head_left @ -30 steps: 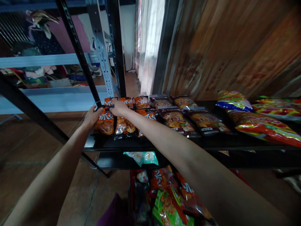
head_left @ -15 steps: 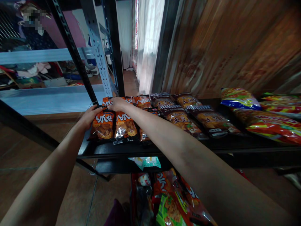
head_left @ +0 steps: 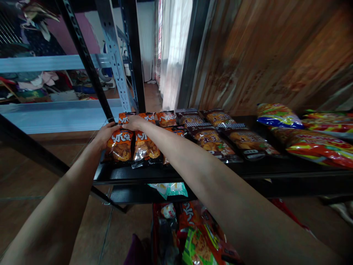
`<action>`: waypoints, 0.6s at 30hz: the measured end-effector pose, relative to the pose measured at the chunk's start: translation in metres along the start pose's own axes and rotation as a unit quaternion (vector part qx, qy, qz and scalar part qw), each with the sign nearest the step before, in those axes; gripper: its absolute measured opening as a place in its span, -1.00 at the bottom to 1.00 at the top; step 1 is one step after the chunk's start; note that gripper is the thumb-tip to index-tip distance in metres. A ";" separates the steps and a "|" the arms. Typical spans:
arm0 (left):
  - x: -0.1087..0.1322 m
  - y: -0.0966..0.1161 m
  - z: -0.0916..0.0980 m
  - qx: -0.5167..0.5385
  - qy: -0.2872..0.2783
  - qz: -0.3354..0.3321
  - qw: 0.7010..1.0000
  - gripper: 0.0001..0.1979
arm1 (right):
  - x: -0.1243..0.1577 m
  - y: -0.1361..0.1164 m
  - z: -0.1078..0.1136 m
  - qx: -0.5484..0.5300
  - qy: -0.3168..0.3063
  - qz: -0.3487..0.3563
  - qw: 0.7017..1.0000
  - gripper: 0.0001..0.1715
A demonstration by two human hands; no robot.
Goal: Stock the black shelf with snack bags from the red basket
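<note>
Orange-and-black snack bags lie in two rows at the left end of the black shelf (head_left: 116, 176). At the left edge of the front-left snack bag (head_left: 119, 148), my left hand (head_left: 107, 133) has its fingers closed over the bag's top corner. My right hand (head_left: 134, 123) reaches across from the right, its bent fingers pinching near that bag's top edge, in front of the back-left snack bag (head_left: 123, 117). Its fingertips are partly hidden. A second front snack bag (head_left: 146, 147) lies just below my right wrist. My right forearm covers part of a third one.
Brown potato-chip bags (head_left: 211, 141) lie to the right, followed by bright noodle-like packets (head_left: 280, 117). Black uprights (head_left: 85, 55) frame the shelf's left end. Below, a teal packet (head_left: 172, 189) rests on a lower shelf, and a container of mixed snacks (head_left: 197, 243) stands in front.
My right hand has shifted slightly left and down along the bag tops. My left hand stays at the front-left bag's corner. The view has moved only a little.
</note>
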State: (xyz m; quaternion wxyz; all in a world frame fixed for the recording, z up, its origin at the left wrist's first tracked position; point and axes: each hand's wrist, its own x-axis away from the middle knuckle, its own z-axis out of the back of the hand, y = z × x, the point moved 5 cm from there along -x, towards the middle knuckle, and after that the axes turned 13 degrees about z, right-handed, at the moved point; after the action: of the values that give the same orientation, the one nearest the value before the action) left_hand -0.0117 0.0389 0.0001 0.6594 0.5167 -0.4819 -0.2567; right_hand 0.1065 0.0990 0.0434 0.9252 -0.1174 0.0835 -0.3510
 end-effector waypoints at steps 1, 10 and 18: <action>0.002 0.001 0.001 0.002 0.004 0.001 1.000 -0.44 | 0.001 -0.001 0.001 0.000 0.003 0.005 1.000 -0.37; -0.003 0.010 0.010 0.019 0.001 0.007 1.000 -0.38 | -0.007 -0.006 0.001 -0.015 0.022 -0.001 1.000 -0.51; -0.009 0.012 0.016 -0.022 0.028 0.010 0.999 -0.41 | -0.010 -0.014 0.000 -0.001 0.025 0.032 0.999 -0.51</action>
State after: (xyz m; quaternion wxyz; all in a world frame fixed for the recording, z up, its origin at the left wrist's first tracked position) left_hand -0.0316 0.0431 0.0082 0.6864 0.5045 -0.4626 -0.2456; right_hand 0.0898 0.0955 0.0476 0.9334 -0.1067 0.1103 -0.3244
